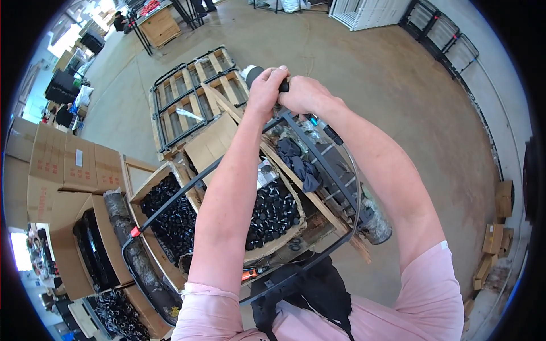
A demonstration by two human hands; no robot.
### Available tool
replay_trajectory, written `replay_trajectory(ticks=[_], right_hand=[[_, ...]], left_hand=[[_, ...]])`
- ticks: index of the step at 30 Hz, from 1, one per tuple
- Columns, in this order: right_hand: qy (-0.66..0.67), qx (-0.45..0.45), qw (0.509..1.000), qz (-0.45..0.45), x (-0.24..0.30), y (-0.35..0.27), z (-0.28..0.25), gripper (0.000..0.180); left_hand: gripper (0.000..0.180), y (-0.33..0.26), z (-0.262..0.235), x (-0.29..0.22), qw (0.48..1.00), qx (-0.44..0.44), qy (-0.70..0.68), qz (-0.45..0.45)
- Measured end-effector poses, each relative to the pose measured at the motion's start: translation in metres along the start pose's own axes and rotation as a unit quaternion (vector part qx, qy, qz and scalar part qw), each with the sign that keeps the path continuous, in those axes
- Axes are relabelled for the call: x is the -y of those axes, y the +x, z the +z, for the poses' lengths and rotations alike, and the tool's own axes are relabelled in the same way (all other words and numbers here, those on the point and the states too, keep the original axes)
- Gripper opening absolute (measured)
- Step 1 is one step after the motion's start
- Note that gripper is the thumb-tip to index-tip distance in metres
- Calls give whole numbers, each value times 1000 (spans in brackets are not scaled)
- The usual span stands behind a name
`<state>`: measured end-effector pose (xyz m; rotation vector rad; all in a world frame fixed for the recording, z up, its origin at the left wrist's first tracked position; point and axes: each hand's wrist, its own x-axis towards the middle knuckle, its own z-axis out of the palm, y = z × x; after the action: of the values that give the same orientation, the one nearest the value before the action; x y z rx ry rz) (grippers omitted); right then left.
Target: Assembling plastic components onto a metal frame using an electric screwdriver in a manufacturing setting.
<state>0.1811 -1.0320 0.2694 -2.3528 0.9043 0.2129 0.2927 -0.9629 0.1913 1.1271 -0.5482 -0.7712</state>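
My left hand (pixel 266 88) is closed around a black, rounded piece (pixel 254 74) with a pale tip sticking out on its far side. Right beside it, my right hand (pixel 304 94) is also closed; a bit of black shows between the two hands, but what lies inside its fingers is hidden. Just below both hands is the far corner of a dark metal tube frame (pixel 205 171), which reaches back toward my body. A cable with a black and blue fitting (pixel 332 135) hangs under my right forearm.
Boxes of small black plastic parts (pixel 274 215) stand beneath the frame. A wooden pallet (pixel 196 85) with another black frame lies ahead. Dark cloth (pixel 296 163) rests on a rack to the right. Cardboard cartons (pixel 74 162) are stacked at the left; white racks (pixel 369 14) stand far off.
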Motion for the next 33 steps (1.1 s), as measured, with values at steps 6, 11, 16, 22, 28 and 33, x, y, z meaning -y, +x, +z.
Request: replay_trajectory(ticks=[6, 11, 16, 22, 28, 33], right_hand=[[-3, 28, 1000, 6, 1, 19, 8, 30], [-32, 43, 999, 10, 7, 22, 5, 30], [-57, 48, 997, 10, 6, 23, 7, 30], [-51, 58, 997, 22, 6, 22, 6, 33], [-52, 64, 996, 22, 6, 23, 9, 33], [-44, 80, 995, 44, 2, 32, 13, 36]], left_hand=[[29, 12, -16, 24, 999, -33, 5, -8], [31, 13, -16, 26, 999, -39, -21, -8], [32, 10, -17, 28, 999, -33, -35, -10], [33, 11, -16, 31, 999, -26, -34, -10], [31, 11, -21, 37, 1000, -22, -16, -11], [29, 13, -22, 42, 999, -32, -2, -7]])
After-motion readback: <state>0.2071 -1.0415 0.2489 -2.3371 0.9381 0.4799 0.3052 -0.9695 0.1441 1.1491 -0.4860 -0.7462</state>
